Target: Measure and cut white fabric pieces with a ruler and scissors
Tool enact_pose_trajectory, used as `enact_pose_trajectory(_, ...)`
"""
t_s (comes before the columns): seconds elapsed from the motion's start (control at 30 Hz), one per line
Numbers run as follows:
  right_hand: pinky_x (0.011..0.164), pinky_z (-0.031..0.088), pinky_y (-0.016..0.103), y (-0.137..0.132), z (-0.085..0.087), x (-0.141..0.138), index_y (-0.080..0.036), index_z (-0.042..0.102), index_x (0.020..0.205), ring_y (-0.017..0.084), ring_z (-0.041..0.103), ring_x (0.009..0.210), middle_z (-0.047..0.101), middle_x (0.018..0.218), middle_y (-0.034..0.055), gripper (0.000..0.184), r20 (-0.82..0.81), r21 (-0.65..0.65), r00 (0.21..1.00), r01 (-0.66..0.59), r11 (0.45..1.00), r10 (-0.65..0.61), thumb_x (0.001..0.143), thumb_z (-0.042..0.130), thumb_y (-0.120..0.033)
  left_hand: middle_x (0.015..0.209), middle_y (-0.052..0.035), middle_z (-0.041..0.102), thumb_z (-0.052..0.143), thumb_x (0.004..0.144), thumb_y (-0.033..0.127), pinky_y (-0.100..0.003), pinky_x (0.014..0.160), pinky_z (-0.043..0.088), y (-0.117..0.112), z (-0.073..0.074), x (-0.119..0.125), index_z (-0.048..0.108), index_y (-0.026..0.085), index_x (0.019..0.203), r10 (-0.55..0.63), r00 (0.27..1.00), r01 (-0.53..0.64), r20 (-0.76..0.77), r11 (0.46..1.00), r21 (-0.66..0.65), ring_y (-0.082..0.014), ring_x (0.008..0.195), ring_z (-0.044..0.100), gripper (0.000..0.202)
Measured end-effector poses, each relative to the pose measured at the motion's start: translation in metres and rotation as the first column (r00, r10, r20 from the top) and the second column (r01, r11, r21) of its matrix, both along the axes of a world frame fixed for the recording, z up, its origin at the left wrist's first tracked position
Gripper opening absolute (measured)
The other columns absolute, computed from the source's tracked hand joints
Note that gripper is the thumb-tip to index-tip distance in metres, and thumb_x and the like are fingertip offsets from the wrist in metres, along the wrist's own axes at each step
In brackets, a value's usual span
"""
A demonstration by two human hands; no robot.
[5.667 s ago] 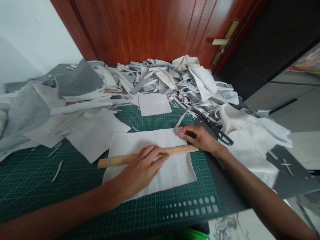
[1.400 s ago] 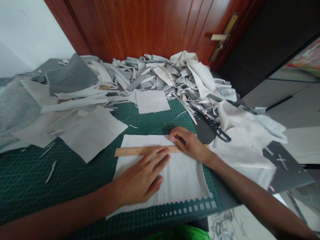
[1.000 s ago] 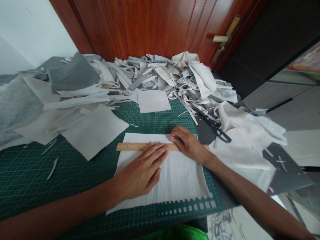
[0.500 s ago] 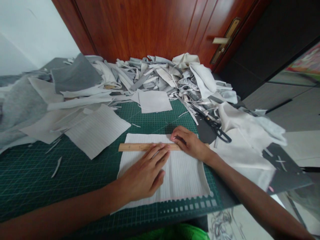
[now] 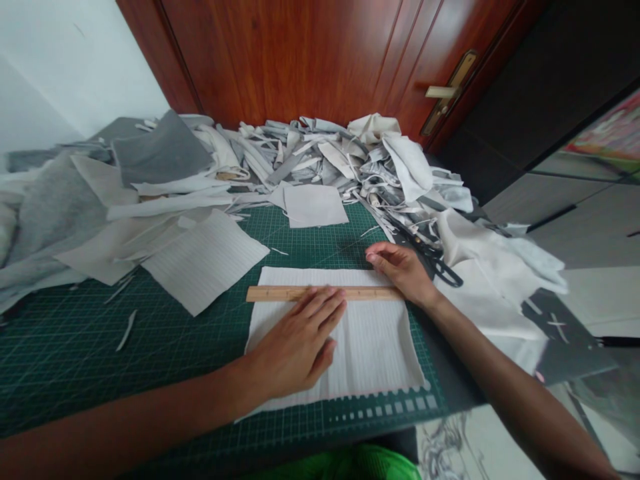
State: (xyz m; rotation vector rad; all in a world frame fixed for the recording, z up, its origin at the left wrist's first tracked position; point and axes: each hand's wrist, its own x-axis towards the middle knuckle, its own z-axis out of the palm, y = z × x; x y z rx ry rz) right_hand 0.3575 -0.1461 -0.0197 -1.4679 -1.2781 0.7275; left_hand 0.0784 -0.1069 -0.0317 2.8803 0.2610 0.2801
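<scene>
My left hand (image 5: 300, 340) lies flat, fingers stretched out, with its fingertips pressing on a wooden ruler (image 5: 270, 293). The ruler lies crosswise over the upper part of a white ribbed cloth (image 5: 370, 347), which is spread on a green cutting mat (image 5: 175, 353). Near the ruler's right end, at the cloth's top right corner, is my right hand (image 5: 400, 267). Its thumb and fingertips are pinched together just beyond the cloth's far edge. Whatever they hold, if anything, is too small to make out.
Black-handled scissors (image 5: 445, 270) lie right of my right hand, partly under scraps. A heap of grey and white fabric scraps (image 5: 300, 153) lines the back, before a wooden door (image 5: 290, 60). A ribbed cloth piece (image 5: 205, 260) lies left, a small white square (image 5: 316, 205) ahead.
My right hand has moved right and slightly away from me, off the middle of the ruler. My left hand stays on the ruler. The whole view has shifted a little.
</scene>
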Motion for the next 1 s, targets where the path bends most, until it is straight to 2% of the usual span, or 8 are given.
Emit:
enact_pose_trajectory(0.1,0.07,0.051,0.031,0.0,0.007,0.002,-0.023,0.072,0.096,0.015,0.06,0.073,0.069,0.084,0.0003,0.033,-0.055,-0.013,0.998,0.041,0.999,-0.042,0.084,0.079,-0.052,0.17,-0.0147,0.034,0.04,0.107,0.034,-0.048,0.132,0.021,0.0,0.001,0.0,0.04,0.009,0.159,0.001,1.0,-0.001,0.004,1.0,0.001,-0.0279,0.16,0.026,0.058)
enact_pose_trajectory(0.2,0.077,0.054,0.033,0.002,0.015,-0.006,-0.023,0.073,0.094,0.016,0.065,0.08,0.073,0.089,0.0018,0.031,-0.055,-0.003,0.998,0.021,1.0,-0.021,0.082,0.081,-0.051,0.17,-0.0141,0.034,0.038,0.108,0.035,-0.052,0.131,0.02,-0.001,0.001,-0.001,0.042,0.01,0.158,0.011,1.0,-0.011,-0.005,1.0,0.028,-0.0292,0.159,0.027,0.057)
enact_pose_trajectory(0.33,0.083,0.055,0.034,0.015,0.024,-0.032,-0.023,0.076,0.094,0.018,0.069,0.087,0.077,0.095,0.0035,0.027,0.029,-0.019,0.99,-0.139,0.99,0.139,0.089,0.074,-0.05,0.168,-0.0137,0.039,0.036,0.109,0.037,-0.056,0.128,0.021,-0.004,-0.001,-0.001,0.044,0.012,0.157,0.037,0.999,-0.036,-0.016,0.995,0.091,-0.0321,0.156,0.032,0.055)
enact_pose_trajectory(0.5,0.066,0.049,0.027,0.04,0.03,-0.081,-0.021,0.077,0.092,0.012,0.062,0.067,0.077,0.086,0.0013,0.012,0.277,-0.045,0.92,-0.276,0.96,0.278,0.094,0.069,-0.029,0.161,-0.0177,0.049,0.035,0.108,0.037,-0.054,0.126,0.024,-0.007,-0.004,0.001,0.047,0.008,0.155,0.045,0.999,-0.041,-0.02,0.984,0.175,-0.0352,0.151,0.04,0.057)
enact_pose_trajectory(0.6,0.067,0.047,0.026,0.057,0.028,-0.107,-0.019,0.077,0.088,0.01,0.058,0.065,0.078,0.091,0.001,0.004,0.41,-0.003,0.863,-0.323,0.946,0.296,0.089,0.073,-0.019,0.154,-0.0191,0.056,0.034,0.107,0.037,-0.054,0.123,0.03,-0.008,-0.003,0.002,0.049,0.007,0.153,0.04,0.999,-0.036,-0.023,0.985,0.168,-0.0353,0.144,0.047,0.057)
enact_pose_trajectory(0.7,0.068,0.046,0.025,0.071,0.023,-0.124,-0.019,0.077,0.087,0.01,0.061,0.068,0.078,0.09,0.0007,0.007,0.424,-0.042,0.834,-0.372,0.927,0.354,0.089,0.072,-0.015,0.151,-0.0215,0.057,0.034,0.106,0.037,-0.054,0.116,0.037,-0.008,0.0,0.003,0.05,0.006,0.151,0.036,0.999,-0.034,-0.018,0.99,0.138,-0.0363,0.139,0.051,0.057)
enact_pose_trajectory(0.83,0.071,0.046,0.025,0.08,0.015,-0.137,-0.018,0.079,0.089,0.012,0.067,0.075,0.079,0.088,0.0008,0.008,0.415,-0.094,0.809,-0.417,0.904,0.417,0.091,0.071,-0.016,0.143,-0.0199,0.063,0.038,0.105,0.036,-0.05,0.111,0.043,-0.01,0.005,0.002,0.054,0.007,0.147,0.042,0.999,-0.04,-0.012,0.994,0.1,-0.0343,0.132,0.057,0.053)
enact_pose_trajectory(1.0,0.072,0.046,0.025,0.082,0.011,-0.144,-0.018,0.078,0.088,0.013,0.067,0.077,0.078,0.087,0.0014,0.007,0.457,-0.092,0.793,-0.409,0.908,0.403,0.09,0.072,-0.016,0.139,-0.02,0.065,0.041,0.105,0.035,-0.05,0.111,0.044,-0.011,0.009,0.002,0.057,0.006,0.144,0.033,0.999,-0.032,-0.013,0.996,0.089,-0.034,0.129,0.059,0.051)
